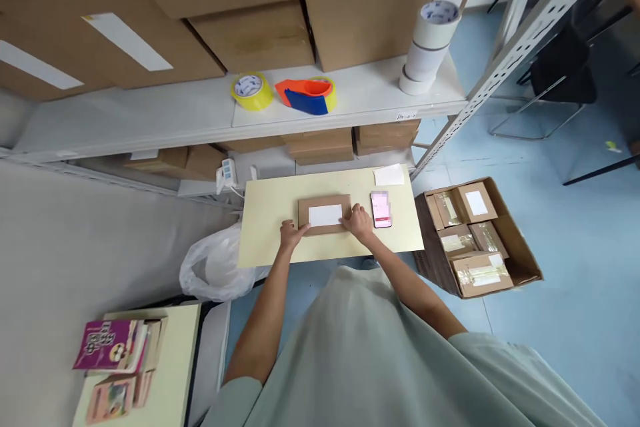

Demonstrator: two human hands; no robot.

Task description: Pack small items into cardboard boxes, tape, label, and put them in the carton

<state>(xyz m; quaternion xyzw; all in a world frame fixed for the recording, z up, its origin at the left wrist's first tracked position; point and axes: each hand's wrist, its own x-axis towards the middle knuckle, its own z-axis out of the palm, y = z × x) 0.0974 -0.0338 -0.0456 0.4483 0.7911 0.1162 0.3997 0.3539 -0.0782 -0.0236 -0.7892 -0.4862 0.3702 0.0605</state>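
Cardboard box flat on table, long axis nine to three. Left hand spread, thumb touching the box's seven-o'clock corner; right hand at three, thumb on label, can't tell if pinching. Box between; neither nearer.

Both bare arms reach forward from the torso, converging toward the hands. The left arm emerges from its short sleeve and runs steeply up, slanting slightly right; the right arm slants more strongly, up and to the left. The left hand has its fingers bent and its thumb stretched inward. The right hand is level with it or slightly farther forward, its fingers curled and its thumb pointing inward too. The two hands are apart, thumbs facing each other, backs partly visible.
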